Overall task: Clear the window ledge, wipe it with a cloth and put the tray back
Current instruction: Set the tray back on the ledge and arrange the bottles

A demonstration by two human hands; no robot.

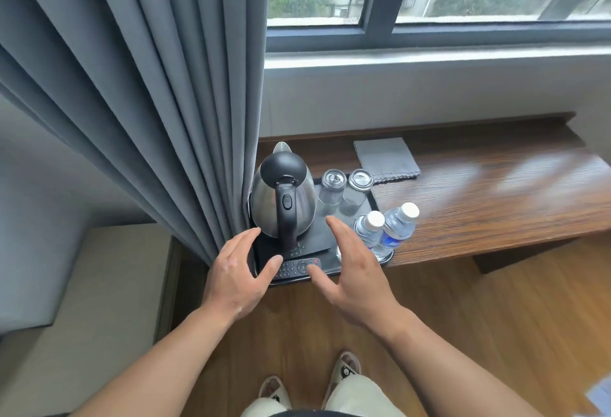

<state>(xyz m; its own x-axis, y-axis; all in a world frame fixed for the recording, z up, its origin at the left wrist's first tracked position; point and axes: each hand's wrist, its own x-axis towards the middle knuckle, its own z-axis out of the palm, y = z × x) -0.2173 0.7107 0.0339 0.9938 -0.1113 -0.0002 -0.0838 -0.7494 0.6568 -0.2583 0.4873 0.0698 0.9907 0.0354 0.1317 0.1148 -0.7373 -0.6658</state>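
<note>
A: Where's the tray?
B: Black tray is at the left end of the wooden tabletop, hard by the curtain. On it: kettle, 2 upturned glasses, 2 water bottles, and a remote along the near edge.
A: Cloth?
B: Grey cloth, folded, flat on the tabletop just behind the tray.
A: Hands?
B: Left hand & right hand are over the tray's near edge, fingers spread, holding nothing. Can't tell if they touch it.
</note>
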